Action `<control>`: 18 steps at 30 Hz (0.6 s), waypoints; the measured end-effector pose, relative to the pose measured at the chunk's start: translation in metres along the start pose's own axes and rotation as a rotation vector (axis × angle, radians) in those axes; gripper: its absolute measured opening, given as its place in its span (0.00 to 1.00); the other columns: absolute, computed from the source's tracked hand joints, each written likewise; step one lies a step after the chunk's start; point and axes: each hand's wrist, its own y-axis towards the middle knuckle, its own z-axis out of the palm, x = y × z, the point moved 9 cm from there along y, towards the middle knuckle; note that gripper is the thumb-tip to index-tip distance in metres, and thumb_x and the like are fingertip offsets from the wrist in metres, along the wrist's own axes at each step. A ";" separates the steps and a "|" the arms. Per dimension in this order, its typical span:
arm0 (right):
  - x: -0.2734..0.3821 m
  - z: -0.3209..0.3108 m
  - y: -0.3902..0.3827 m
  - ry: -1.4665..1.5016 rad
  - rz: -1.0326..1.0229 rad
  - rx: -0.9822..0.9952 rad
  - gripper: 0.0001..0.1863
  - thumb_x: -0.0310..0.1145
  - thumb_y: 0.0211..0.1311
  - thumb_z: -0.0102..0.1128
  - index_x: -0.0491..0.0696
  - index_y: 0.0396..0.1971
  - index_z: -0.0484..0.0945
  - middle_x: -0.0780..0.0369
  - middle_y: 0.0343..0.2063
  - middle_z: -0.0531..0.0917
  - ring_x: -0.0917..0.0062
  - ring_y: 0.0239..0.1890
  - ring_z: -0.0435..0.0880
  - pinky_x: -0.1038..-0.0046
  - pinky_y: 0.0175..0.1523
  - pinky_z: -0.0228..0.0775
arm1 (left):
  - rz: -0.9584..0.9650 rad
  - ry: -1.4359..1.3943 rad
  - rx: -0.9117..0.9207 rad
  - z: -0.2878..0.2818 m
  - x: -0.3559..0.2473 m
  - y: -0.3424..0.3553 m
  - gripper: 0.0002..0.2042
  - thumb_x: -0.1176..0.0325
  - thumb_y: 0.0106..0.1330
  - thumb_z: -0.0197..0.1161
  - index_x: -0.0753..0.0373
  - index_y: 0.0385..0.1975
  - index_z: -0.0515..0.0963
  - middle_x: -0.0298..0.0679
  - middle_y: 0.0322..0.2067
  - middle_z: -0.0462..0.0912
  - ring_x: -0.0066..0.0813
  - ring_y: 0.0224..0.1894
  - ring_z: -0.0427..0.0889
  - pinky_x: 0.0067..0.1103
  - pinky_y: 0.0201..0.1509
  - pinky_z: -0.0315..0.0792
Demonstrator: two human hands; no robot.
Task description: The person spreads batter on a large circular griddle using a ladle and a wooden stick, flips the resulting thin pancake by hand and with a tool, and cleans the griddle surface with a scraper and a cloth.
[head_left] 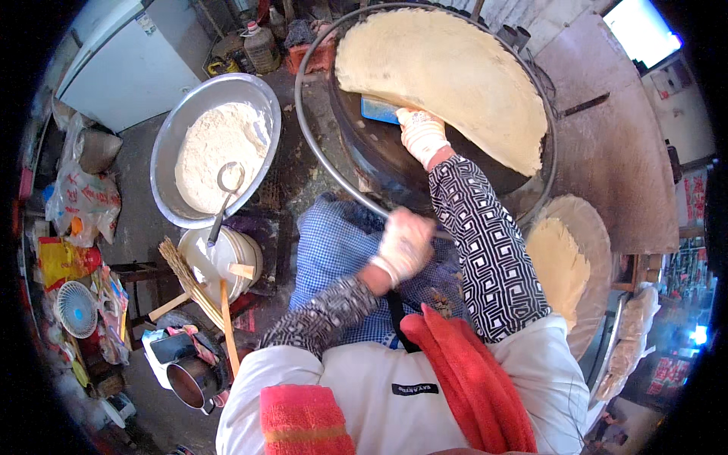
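Observation:
My right hand (423,135), in a pale glove, is closed on a blue scraper (379,110). The scraper's far side meets the near edge of a wide, thin pancake (447,64) with a ragged rim. This pancake covers the far part of a dark round griddle (387,155). Below, my left hand (407,241), also gloved, overlaps the metal ring (322,163) around the griddle. Its fingers look curled but are blurred; whether they grip the ring is unclear.
At left, a metal basin (161,163) holds pale batter and a ladle (230,182). A white bucket (250,254) and a straw brush (178,262) stand nearer. Finished-looking pancakes (557,262) lie at right, beside a brown board (622,167).

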 end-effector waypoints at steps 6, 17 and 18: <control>-0.009 0.020 0.015 0.021 0.126 0.254 0.19 0.38 0.71 0.39 0.52 0.54 0.77 0.58 0.56 0.78 0.64 0.59 0.76 0.62 0.64 0.64 | 0.426 -0.300 -0.230 0.026 -0.042 -0.074 0.26 0.56 0.58 0.62 0.60 0.55 0.69 0.48 0.57 0.69 0.48 0.62 0.66 0.45 0.70 0.53; 0.006 0.011 0.017 0.074 -0.024 -0.152 0.07 0.33 0.58 0.55 0.50 0.34 0.78 0.54 0.32 0.84 0.58 0.38 0.84 0.58 0.44 0.73 | -0.084 -0.020 -0.672 -0.124 0.187 -0.086 0.20 0.68 0.62 0.61 0.67 0.53 0.71 0.54 0.54 0.72 0.53 0.58 0.71 0.39 0.63 0.65; -0.004 0.014 0.017 0.094 -0.006 -0.171 0.06 0.33 0.57 0.55 0.50 0.33 0.78 0.53 0.31 0.84 0.58 0.37 0.84 0.58 0.44 0.73 | -0.119 0.012 -0.682 -0.130 0.209 -0.077 0.20 0.68 0.64 0.60 0.68 0.55 0.70 0.54 0.55 0.71 0.53 0.59 0.69 0.38 0.63 0.66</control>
